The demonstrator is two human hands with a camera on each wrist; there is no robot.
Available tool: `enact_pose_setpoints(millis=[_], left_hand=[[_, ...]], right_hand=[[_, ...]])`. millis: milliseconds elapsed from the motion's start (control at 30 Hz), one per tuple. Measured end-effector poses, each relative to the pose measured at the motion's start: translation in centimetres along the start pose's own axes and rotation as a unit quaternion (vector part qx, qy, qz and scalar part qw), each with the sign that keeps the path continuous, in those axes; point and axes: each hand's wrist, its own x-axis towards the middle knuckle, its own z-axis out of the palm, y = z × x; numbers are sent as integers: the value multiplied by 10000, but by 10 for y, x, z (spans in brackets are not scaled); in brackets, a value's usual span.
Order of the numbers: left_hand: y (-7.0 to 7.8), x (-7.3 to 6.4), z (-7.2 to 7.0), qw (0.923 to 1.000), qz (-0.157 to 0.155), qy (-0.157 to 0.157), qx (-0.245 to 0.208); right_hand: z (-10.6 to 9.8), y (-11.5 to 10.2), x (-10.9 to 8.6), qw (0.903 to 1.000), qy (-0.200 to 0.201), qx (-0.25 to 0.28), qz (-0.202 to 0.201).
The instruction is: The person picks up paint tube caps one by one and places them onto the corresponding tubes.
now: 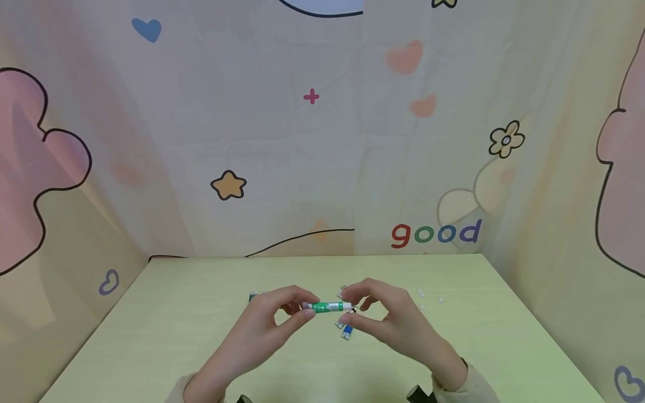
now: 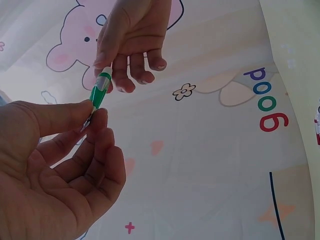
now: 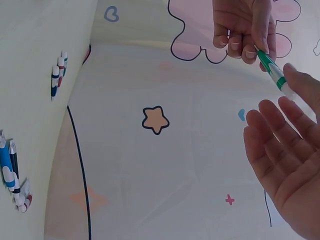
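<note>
My left hand (image 1: 274, 316) pinches the flat end of a small green and silver paint tube (image 1: 330, 307) between thumb and fingertips. The tube lies nearly level above the table, its white end (image 3: 287, 90) toward my right hand (image 1: 395, 313). There the right thumb and forefinger stand apart, one on each side of that white end; in the head view gaps show between them and the tube. From the left wrist view, the right hand's other fingers (image 2: 142, 75) look loosely bent and hold nothing. Behind the hands, a blue paint tube (image 1: 347, 331) lies on the table.
Several more paint tubes (image 3: 7, 165) lie on the pale green table (image 1: 166, 336), partly behind the hands. Another group of tubes (image 3: 60, 72) sits farther left. Small white bits (image 1: 440, 301) are scattered right of the right hand. A printed curtain (image 1: 322, 140) encloses the table's back and sides.
</note>
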Motion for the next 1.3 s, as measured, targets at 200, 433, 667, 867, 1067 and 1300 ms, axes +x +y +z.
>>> enact_pose_setpoints(millis=[200, 433, 667, 867, 1067, 1300], left_hand=[[0, -1, 0, 9999, -99, 9, 34], [0, -1, 2, 9999, -70, 10, 100], [0, 0, 2, 9999, 79, 33, 142], [0, 0, 1, 9999, -35, -23, 98], [-2, 0, 3, 9999, 69, -15, 137], [-3, 0, 4, 9993, 302, 75, 226]], right_hand=[[3, 4, 0, 9998, 18, 54, -215], [5, 7, -2, 9994, -119, 47, -310], [6, 7, -2, 9997, -53, -116, -206], [4, 3, -2, 9996, 50, 13, 262], [6, 5, -3, 9996, -70, 110, 256], [11, 6, -2, 9990, -195, 81, 399]])
